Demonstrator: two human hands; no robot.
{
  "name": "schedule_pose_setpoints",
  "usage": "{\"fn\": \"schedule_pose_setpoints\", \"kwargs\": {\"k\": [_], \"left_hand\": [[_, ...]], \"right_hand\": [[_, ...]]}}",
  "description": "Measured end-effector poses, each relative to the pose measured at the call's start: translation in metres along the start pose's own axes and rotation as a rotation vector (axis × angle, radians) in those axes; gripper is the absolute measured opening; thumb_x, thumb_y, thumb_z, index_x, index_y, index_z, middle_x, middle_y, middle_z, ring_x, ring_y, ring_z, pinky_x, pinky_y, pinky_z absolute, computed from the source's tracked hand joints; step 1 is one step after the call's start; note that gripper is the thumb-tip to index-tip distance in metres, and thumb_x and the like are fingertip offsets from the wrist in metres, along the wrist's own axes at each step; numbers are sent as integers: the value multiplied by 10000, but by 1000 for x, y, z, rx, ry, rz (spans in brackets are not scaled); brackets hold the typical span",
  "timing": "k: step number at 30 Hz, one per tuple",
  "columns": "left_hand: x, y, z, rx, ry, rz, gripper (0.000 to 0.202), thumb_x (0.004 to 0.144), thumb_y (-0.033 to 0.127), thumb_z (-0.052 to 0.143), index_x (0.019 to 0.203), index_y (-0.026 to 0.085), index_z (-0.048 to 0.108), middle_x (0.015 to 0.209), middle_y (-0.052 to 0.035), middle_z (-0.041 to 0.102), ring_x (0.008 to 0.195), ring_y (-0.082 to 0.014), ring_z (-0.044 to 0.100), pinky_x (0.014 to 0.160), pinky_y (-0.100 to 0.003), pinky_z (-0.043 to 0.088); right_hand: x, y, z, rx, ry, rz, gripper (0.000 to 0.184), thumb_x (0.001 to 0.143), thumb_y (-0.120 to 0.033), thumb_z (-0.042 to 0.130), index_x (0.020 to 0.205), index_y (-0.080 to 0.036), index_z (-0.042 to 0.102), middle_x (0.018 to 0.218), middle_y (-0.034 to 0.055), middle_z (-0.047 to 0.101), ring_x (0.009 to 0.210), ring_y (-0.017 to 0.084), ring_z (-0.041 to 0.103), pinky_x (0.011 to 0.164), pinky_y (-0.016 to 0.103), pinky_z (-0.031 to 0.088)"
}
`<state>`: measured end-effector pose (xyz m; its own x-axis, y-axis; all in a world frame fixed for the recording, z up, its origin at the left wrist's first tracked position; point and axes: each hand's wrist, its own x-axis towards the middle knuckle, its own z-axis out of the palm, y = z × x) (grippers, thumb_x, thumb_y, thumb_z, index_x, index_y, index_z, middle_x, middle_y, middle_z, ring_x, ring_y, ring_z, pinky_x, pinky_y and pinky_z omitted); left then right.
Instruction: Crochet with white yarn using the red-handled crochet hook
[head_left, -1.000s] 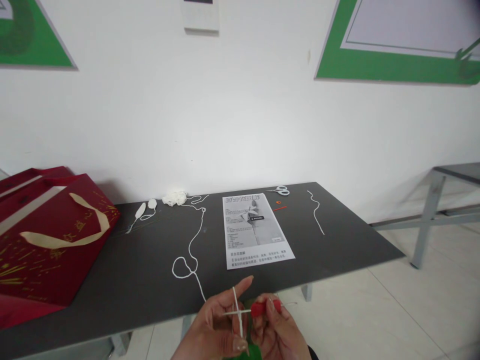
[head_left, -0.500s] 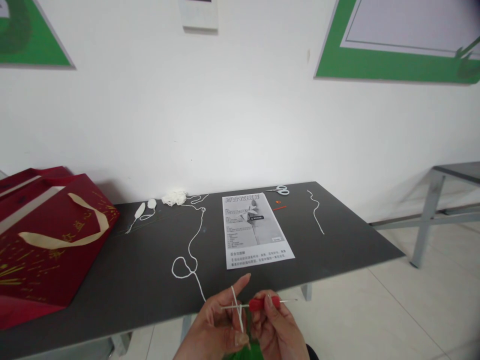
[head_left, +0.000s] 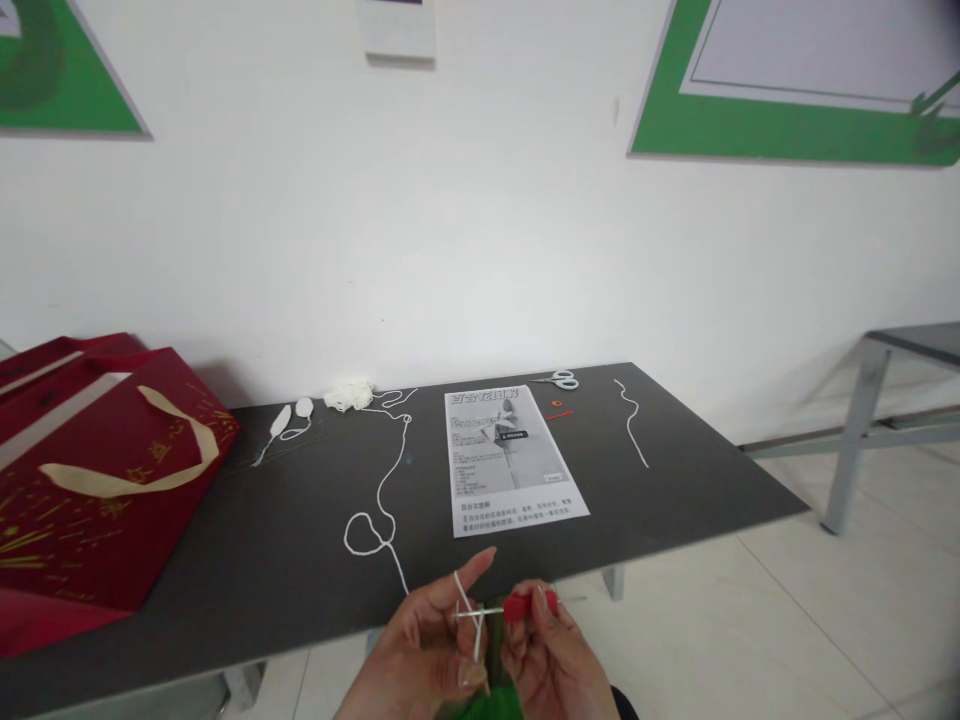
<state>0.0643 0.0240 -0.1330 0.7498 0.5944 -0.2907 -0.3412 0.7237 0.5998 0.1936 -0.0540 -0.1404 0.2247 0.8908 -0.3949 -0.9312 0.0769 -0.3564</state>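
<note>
Down at the counter's near edge, my left hand has white yarn looped over its raised forefinger, the other fingers curled in and pinching the strand. My right hand pinches the red handle of a crochet hook, its metal shaft crossing the yarn between both hands. From there the yarn runs up across the counter in loops to a small white bundle near the far edge.

One container shows: a dark red gift bag with gold print and a cream ribbon handle, lying at the counter's left edge; I cannot see inside it. One printed instruction sheet lies mid-counter; its writing is too small for me to read. One pair of white-handled scissors sits at the far edge, one loose yarn piece toward the far right corner, and two small white crocheted pieces left of the bundle.
</note>
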Motion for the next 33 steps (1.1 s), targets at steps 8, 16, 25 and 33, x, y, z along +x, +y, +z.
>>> {"fn": "schedule_pose_setpoints", "kwargs": {"k": [8, 16, 25, 33], "left_hand": [[1, -2, -1, -34, -80, 22, 813, 478, 35, 870, 1224, 308, 698, 538, 36, 650, 435, -64, 458, 408, -170, 326], [-2, 3, 6, -39, -61, -11, 854, 474, -32, 828, 1226, 348, 690, 538, 50, 616, 445, -59, 418, 405, -166, 294], [-4, 0, 0, -6, -103, 28, 875, 512, 20, 868, 1284, 364, 643, 584, 41, 629, 465, -59, 453, 425, -163, 323], [-5, 5, 3, 27, -97, 13, 868, 520, 34, 863, 1286, 374, 640, 589, 48, 620, 468, -60, 433, 435, -169, 323]], "right_hand": [[0, 0, -1, -73, 15, -15, 247, 676, -285, 903, 788, -128, 749, 660, 38, 768, 541, 92, 665, 540, 173, 524], [-1, 0, -2, -112, -16, -33, 237, 710, -312, 878, 772, -131, 738, 588, 7, 714, 503, 82, 638, 507, 163, 506], [-2, -1, 0, -129, -19, -41, 240, 697, -305, 885, 762, -128, 737, 597, 16, 714, 495, 89, 624, 485, 170, 498], [-3, -1, 2, -108, -15, -34, 230, 683, -295, 895, 753, -131, 750, 592, 22, 719, 506, 89, 636, 511, 166, 506]]}}
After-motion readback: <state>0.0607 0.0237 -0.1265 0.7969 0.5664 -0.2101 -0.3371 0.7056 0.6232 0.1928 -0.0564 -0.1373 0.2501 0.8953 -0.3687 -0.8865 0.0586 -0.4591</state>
